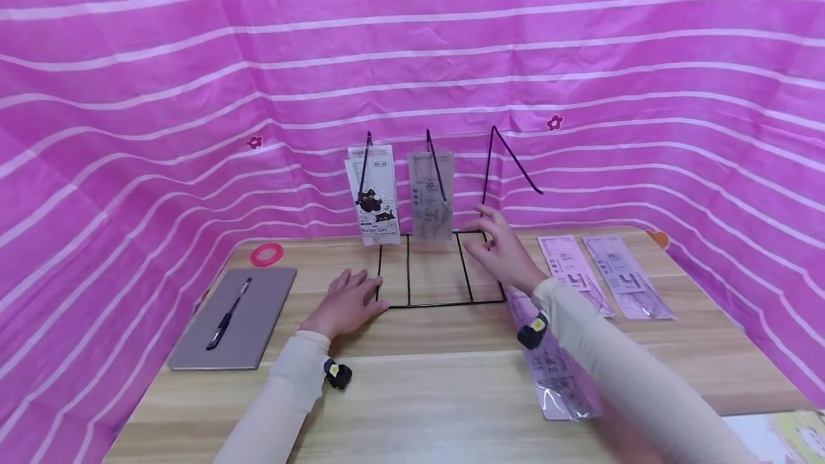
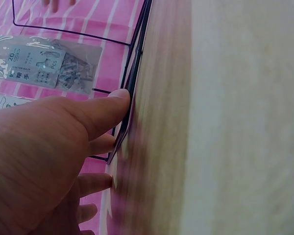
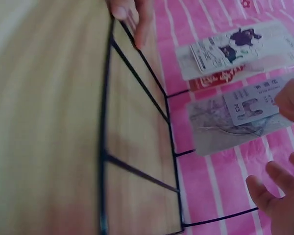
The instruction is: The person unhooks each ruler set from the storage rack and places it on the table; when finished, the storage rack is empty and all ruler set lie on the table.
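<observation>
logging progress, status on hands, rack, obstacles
Left fingers touching near left corner of rack. Right fingers empty, near right hook. Packets on left hook and middle hook. Possible obstacle: pink packet partly under right forearm.

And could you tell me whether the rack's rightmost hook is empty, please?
Empty: the rightmost hook is bare wire, whereas a grey packet hangs on the middle hook.

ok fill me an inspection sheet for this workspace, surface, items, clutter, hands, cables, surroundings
Surface: wood-grain table
Job's things: black wire rack; white ruler-set pack and grey pack hang from it, right-hand hook bare; three pink packs lie at right, one partly hidden by the right sleeve
Clutter: grey notebook with pen on top; pink ring beyond it
Hands: left hand touches rack's front left corner; right hand near its right side, contact unclear
Cables: nothing seen
Surroundings: pink white-striped cloth
</observation>
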{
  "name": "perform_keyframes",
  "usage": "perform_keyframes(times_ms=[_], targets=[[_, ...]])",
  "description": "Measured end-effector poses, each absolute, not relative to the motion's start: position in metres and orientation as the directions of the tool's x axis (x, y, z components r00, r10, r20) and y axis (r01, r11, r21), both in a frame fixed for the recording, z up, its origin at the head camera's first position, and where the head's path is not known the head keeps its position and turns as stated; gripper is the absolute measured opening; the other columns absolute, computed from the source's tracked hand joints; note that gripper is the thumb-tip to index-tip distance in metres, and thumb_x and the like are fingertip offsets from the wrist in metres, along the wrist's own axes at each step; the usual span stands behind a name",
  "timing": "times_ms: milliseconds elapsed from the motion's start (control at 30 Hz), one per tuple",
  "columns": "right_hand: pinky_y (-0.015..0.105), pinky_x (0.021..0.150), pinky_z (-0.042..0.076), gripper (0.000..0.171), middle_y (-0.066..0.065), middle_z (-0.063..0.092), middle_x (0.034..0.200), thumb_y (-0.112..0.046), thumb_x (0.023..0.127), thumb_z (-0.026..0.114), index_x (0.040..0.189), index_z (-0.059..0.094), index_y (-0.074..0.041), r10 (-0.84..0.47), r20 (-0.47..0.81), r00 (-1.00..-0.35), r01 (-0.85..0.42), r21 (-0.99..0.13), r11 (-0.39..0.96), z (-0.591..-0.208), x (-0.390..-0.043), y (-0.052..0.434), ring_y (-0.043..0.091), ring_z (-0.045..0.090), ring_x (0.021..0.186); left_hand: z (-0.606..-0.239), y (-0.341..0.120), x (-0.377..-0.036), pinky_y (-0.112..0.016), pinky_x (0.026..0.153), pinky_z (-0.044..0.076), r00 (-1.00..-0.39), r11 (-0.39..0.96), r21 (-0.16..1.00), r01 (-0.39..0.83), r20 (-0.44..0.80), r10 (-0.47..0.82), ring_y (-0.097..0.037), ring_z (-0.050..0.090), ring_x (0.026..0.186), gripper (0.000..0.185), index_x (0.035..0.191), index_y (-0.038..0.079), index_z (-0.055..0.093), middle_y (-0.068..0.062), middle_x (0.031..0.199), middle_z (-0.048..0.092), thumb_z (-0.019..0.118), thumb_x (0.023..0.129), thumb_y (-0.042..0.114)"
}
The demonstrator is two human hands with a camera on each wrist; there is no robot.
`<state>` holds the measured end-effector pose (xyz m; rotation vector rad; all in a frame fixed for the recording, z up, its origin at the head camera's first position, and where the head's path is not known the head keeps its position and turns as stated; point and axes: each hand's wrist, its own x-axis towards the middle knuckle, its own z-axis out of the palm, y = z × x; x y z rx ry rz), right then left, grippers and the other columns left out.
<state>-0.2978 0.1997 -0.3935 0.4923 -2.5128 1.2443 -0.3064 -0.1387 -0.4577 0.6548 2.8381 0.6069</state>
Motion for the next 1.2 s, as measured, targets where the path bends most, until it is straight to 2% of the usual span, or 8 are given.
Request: perform_keyframes(times_ms=[100, 233, 467, 567, 700, 800, 1000, 1200], targets=[[0.055, 0.098, 0.058, 0.032, 0.015, 0.024, 0.173, -0.013, 0.099, 0.071, 0.130, 0.071, -0.007, -0.181, 0.402, -0.898, -0.431, -0.713, 0.554, -0.389, -0.318, 0.192, 0.045, 0.048, 0.143, -0.456, -0.139, -0.308, -0.064, 0.132, 0.006, -0.890, 0.825, 0.419, 0.380, -0.076, 0.449, -0.052, 0.009, 0.161, 0.066, 0.161, 0.018, 0.045, -0.021, 0.173, 0.027, 0.057, 0.105, 0.052], [0.054, 0.099, 0.059, 0.036, 0.013, 0.020, 0.175, -0.015, 0.099, 0.073, 0.134, 0.068, -0.010, -0.176, 0.378, -0.909, -0.411, -0.736, 0.539, -0.384, -0.338, 0.185, 0.047, 0.055, 0.133, -0.456, -0.138, -0.310, -0.063, 0.132, 0.005, -0.890, 0.824, 0.427, 0.371, -0.089, 0.447, -0.051, 0.008, 0.162, 0.067, 0.161, 0.020, 0.044, -0.019, 0.173, 0.026, 0.057, 0.105, 0.054], [0.050, 0.101, 0.060, 0.039, 0.015, 0.041, 0.162, -0.015, 0.100, 0.073, 0.137, 0.065, -0.005, -0.129, 0.371, -0.920, -0.389, -0.815, 0.429, -0.377, -0.357, 0.175, 0.044, 0.062, 0.127, -0.455, -0.138, -0.310, -0.063, 0.132, 0.005, -0.893, 0.824, 0.430, 0.370, -0.081, 0.444, -0.051, 0.007, 0.162, 0.067, 0.161, 0.020, 0.045, -0.019, 0.173, 0.027, 0.057, 0.105, 0.054], [0.042, 0.091, 0.064, 0.035, 0.016, 0.058, 0.147, -0.014, 0.100, 0.073, 0.134, 0.066, -0.007, -0.084, 0.360, -0.929, -0.362, -0.840, 0.403, -0.375, -0.360, 0.169, 0.037, 0.069, 0.116, -0.454, -0.138, -0.309, -0.064, 0.132, 0.005, -0.892, 0.821, 0.431, 0.374, -0.075, 0.446, -0.052, 0.008, 0.161, 0.067, 0.161, 0.018, 0.045, -0.020, 0.173, 0.027, 0.057, 0.105, 0.053], [0.031, 0.074, 0.061, 0.028, 0.018, 0.072, 0.121, -0.012, 0.101, 0.069, 0.129, 0.069, -0.010, -0.014, 0.375, -0.927, -0.351, -0.851, 0.390, -0.375, -0.361, 0.162, 0.024, 0.068, 0.091, -0.454, -0.139, -0.307, -0.063, 0.133, 0.005, -0.890, 0.819, 0.436, 0.374, -0.080, 0.449, -0.052, 0.008, 0.161, 0.066, 0.160, 0.017, 0.045, -0.021, 0.172, 0.027, 0.058, 0.105, 0.052], [0.027, 0.067, 0.057, 0.027, 0.018, 0.075, 0.111, -0.010, 0.102, 0.067, 0.129, 0.071, -0.011, 0.001, 0.414, -0.910, -0.381, -0.840, 0.387, -0.375, -0.356, 0.163, 0.017, 0.063, 0.081, -0.453, -0.138, -0.306, -0.063, 0.132, 0.006, -0.890, 0.819, 0.434, 0.376, -0.076, 0.449, -0.052, 0.009, 0.161, 0.066, 0.160, 0.017, 0.046, -0.022, 0.172, 0.028, 0.058, 0.105, 0.051], [0.021, 0.070, 0.054, 0.029, 0.017, 0.069, 0.106, -0.009, 0.104, 0.064, 0.133, 0.070, -0.011, -0.029, 0.444, -0.896, -0.419, -0.821, 0.388, -0.373, -0.338, 0.168, 0.017, 0.059, 0.080, -0.450, -0.137, -0.305, -0.064, 0.132, 0.007, -0.893, 0.821, 0.434, 0.371, -0.077, 0.444, -0.053, 0.010, 0.161, 0.065, 0.159, 0.016, 0.047, -0.022, 0.172, 0.029, 0.058, 0.105, 0.051], [0.022, 0.072, 0.055, 0.029, 0.016, 0.067, 0.112, -0.012, 0.107, 0.059, 0.135, 0.068, -0.013, -0.058, 0.420, -0.905, -0.410, -0.832, 0.372, -0.370, -0.319, 0.176, 0.018, 0.059, 0.084, -0.451, -0.137, -0.305, -0.063, 0.133, 0.006, -0.896, 0.823, 0.440, 0.360, -0.083, 0.436, -0.052, 0.009, 0.161, 0.065, 0.160, 0.017, 0.047, -0.021, 0.172, 0.028, 0.059, 0.105, 0.051]])
